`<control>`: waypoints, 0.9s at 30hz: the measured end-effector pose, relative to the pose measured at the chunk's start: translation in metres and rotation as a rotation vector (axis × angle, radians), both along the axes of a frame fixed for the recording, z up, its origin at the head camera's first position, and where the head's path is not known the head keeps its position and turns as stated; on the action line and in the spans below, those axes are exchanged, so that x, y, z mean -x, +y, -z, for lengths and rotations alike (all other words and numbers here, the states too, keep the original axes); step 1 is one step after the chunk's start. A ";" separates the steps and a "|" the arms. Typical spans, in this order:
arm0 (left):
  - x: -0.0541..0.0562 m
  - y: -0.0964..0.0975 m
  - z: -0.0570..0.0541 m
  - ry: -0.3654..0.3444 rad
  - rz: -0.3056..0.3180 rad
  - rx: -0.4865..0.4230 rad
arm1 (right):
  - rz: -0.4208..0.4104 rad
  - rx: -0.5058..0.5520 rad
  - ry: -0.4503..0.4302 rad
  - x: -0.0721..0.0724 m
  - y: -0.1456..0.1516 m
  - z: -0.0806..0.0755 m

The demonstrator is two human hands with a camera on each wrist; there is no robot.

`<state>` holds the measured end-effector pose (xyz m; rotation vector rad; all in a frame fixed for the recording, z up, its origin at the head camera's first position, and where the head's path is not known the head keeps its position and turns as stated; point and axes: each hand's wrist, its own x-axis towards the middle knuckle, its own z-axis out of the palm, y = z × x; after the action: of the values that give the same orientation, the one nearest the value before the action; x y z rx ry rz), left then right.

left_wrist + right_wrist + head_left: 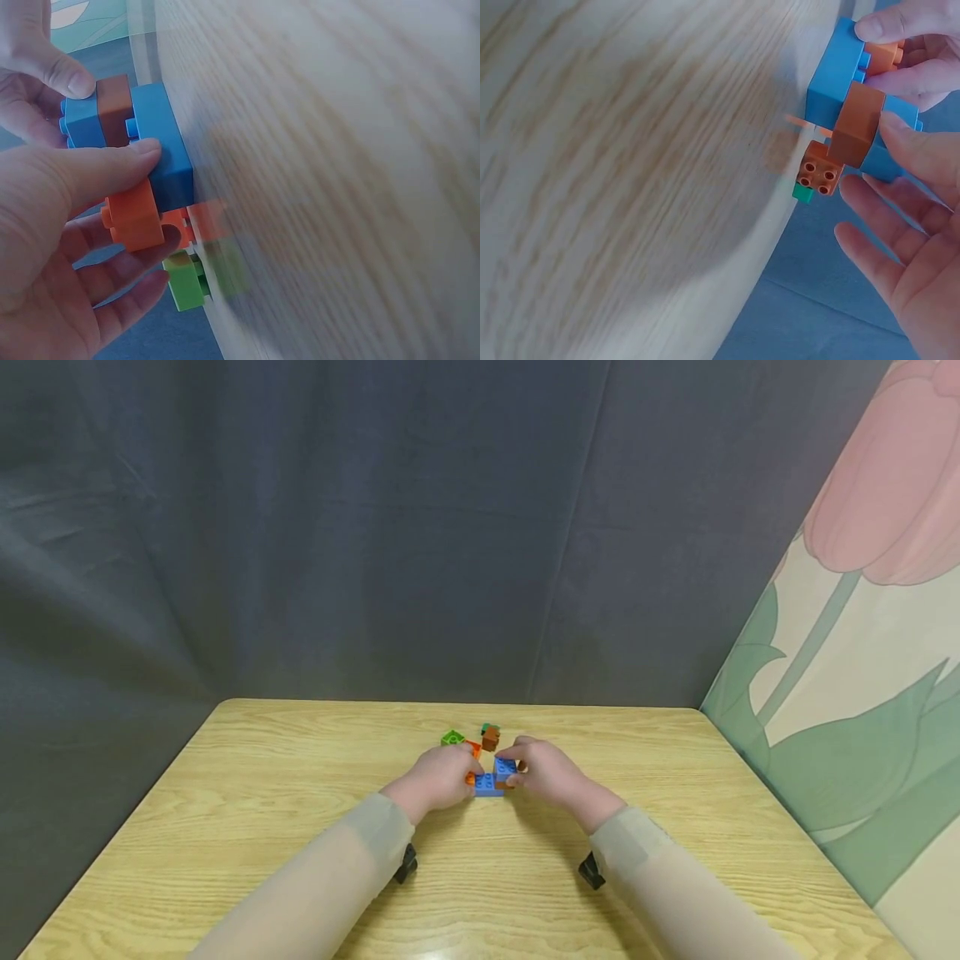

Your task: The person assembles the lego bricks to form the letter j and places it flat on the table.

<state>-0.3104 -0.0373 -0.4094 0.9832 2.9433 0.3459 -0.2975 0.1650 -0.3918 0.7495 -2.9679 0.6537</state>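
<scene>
My left hand [442, 775] steadies a long blue toy brick [166, 161], its thumb pressed to the side. An orange brick [133, 217] sits by that thumb, with the fingers curled behind it. On the right, my right hand [551, 772] pinches a small blue brick [506, 767] between thumb and fingers. Beneath the small blue brick is a brown brick [857, 124], which stands over the other end of the long one. In the left wrist view a narrow gap with a stud shows between the brown and long bricks. The long brick lies low at the tabletop.
Beyond the hands on the wooden table [300, 760] are a green brick [452, 738], another orange piece [176, 221] and a brown studded brick [821, 169] with a green piece [802, 193]. A dark curtain [450, 527] hangs behind; a flower-patterned wall [862, 693] stands at right.
</scene>
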 end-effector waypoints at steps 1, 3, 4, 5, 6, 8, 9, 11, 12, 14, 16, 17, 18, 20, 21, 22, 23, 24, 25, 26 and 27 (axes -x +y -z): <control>0.000 0.000 0.000 0.001 -0.001 0.000 | -0.005 -0.014 0.008 0.000 -0.001 0.000; -0.001 -0.001 -0.001 0.003 -0.004 -0.001 | -0.011 -0.039 0.021 -0.001 -0.002 -0.002; -0.002 -0.001 -0.002 0.004 -0.005 -0.002 | -0.014 -0.055 0.026 -0.002 -0.002 -0.002; -0.002 -0.001 -0.002 0.005 -0.006 -0.003 | -0.019 -0.071 0.029 -0.002 -0.003 -0.003; -0.003 -0.001 -0.003 0.007 -0.005 -0.005 | -0.022 -0.088 0.029 -0.001 -0.003 -0.004; -0.005 -0.001 -0.004 0.011 -0.002 -0.008 | -0.037 -0.115 0.024 0.000 -0.004 -0.007; -0.005 0.000 -0.004 0.013 0.000 -0.010 | -0.045 -0.124 0.016 0.001 -0.004 -0.009; -0.006 0.000 -0.004 0.019 0.006 -0.010 | -0.064 -0.128 -0.009 0.004 -0.004 -0.013; -0.006 0.000 -0.004 0.022 0.006 -0.009 | -0.074 -0.122 -0.028 0.006 -0.005 -0.015; -0.006 0.000 -0.004 0.026 0.005 -0.002 | -0.088 -0.104 -0.070 0.012 -0.005 -0.019; -0.004 0.000 -0.003 0.026 0.003 0.006 | -0.089 -0.087 -0.111 0.018 -0.006 -0.022; -0.004 0.000 -0.002 0.026 0.001 0.015 | -0.084 -0.082 -0.121 0.022 -0.007 -0.023; -0.003 0.001 -0.001 0.025 -0.001 0.022 | -0.076 -0.073 -0.128 0.026 -0.007 -0.023; -0.001 0.001 0.000 0.027 -0.001 0.035 | -0.054 -0.063 -0.115 0.033 -0.009 -0.024; 0.000 0.001 0.001 0.029 0.000 0.039 | -0.043 -0.059 -0.108 0.037 -0.010 -0.024; 0.001 0.001 0.001 0.030 -0.001 0.044 | -0.033 -0.055 -0.096 0.041 -0.010 -0.023; 0.001 0.001 0.002 0.030 0.000 0.045 | -0.022 -0.060 -0.080 0.045 -0.011 -0.022; 0.001 0.001 0.002 0.033 0.000 0.043 | -0.015 -0.057 -0.070 0.048 -0.012 -0.021; 0.001 0.001 0.002 0.033 -0.001 0.040 | -0.011 -0.061 -0.057 0.052 -0.013 -0.020; 0.001 0.000 0.002 0.034 -0.001 0.037 | -0.005 -0.061 -0.054 0.055 -0.014 -0.019; 0.001 0.000 0.002 0.036 0.000 0.034 | -0.001 -0.056 -0.049 0.058 -0.016 -0.018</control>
<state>-0.3115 -0.0375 -0.4111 0.9957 2.9704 0.2806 -0.3558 0.1495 -0.3737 0.7496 -3.0427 0.6001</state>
